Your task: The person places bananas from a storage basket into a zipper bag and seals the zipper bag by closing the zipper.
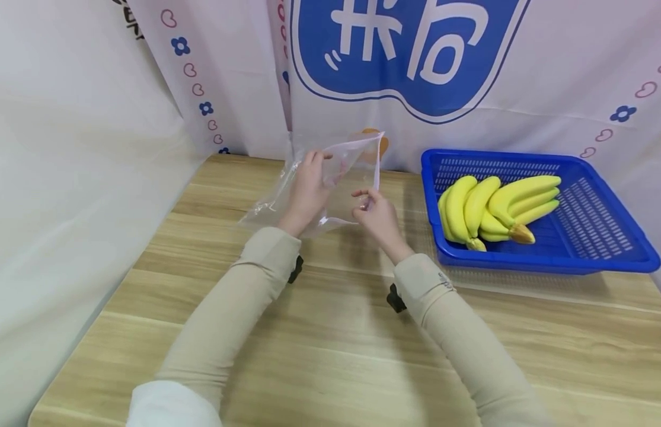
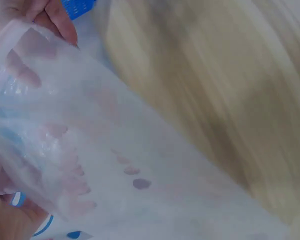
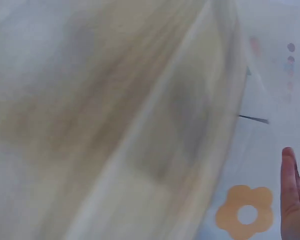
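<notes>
A clear plastic bag with a pale pink rim is held up over the table, its mouth spread apart and facing right. My left hand grips it near the upper middle, fingers bent over the film. At the mouth's near edge, my right hand pinches the rim between thumb and fingers. The left wrist view shows the bag close up, the right hand at its top corner and the left hand low at the left edge, partly cut off. Much of the right wrist view is blurred.
A blue plastic basket stands on the right of the wooden table, with bunches of yellow bananas inside. A printed white curtain hangs along the back edge. White cloth borders the left side.
</notes>
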### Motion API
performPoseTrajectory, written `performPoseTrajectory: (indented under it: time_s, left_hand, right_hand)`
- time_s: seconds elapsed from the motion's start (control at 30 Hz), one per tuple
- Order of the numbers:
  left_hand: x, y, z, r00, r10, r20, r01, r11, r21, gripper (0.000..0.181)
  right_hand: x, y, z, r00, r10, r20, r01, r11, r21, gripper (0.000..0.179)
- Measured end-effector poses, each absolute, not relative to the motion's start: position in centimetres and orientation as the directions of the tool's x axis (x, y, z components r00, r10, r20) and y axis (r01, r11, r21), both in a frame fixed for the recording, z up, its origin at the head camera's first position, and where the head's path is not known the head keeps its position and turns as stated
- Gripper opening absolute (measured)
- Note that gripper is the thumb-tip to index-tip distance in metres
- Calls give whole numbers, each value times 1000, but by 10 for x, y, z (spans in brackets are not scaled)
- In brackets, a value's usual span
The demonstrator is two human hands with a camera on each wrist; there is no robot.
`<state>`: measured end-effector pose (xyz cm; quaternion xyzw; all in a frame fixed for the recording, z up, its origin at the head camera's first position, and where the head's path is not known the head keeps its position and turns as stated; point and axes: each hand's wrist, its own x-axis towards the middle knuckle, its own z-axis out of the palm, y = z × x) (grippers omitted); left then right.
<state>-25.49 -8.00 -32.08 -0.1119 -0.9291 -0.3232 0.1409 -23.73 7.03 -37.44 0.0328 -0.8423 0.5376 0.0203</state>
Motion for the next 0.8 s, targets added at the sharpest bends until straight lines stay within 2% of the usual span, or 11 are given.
performPoseTrajectory:
  time_s: [0.2, 0.37, 0.47, 0.57, 0.67, 0.8]
  left_hand:
    - [-255, -90, -302, -931, 116, 345, 299, 785, 543, 44]
    - [-254, -95, -294, -904, 116, 412, 330, 803, 496, 38]
    - [-252, -95, -290, -885, 119, 450, 339, 826, 450, 35]
    - [-250, -94, -285, -885, 84, 458, 305, 848, 434, 43]
    - [-250, -94, -279, -905, 39, 424, 253, 849, 464, 55]
    - [-250, -95, -272, -940, 6, 342, 197, 827, 526, 62]
  right_hand:
    - [-241, 75, -358, -994, -70, 87, -109, 440, -891, 55]
    - [-243, 78, -346, -995, -46, 87, -98, 448, -889, 53]
    - [-243, 78, -341, -998, -6, 60, -57, 395, -917, 56]
    - [-244, 78, -337, -995, 85, 56, -22, 358, -934, 58]
    - [-242, 81, -331, -983, 168, 68, 3, 389, -921, 61]
    - [-242, 86, -324, -984, 161, 72, 12, 472, -882, 62]
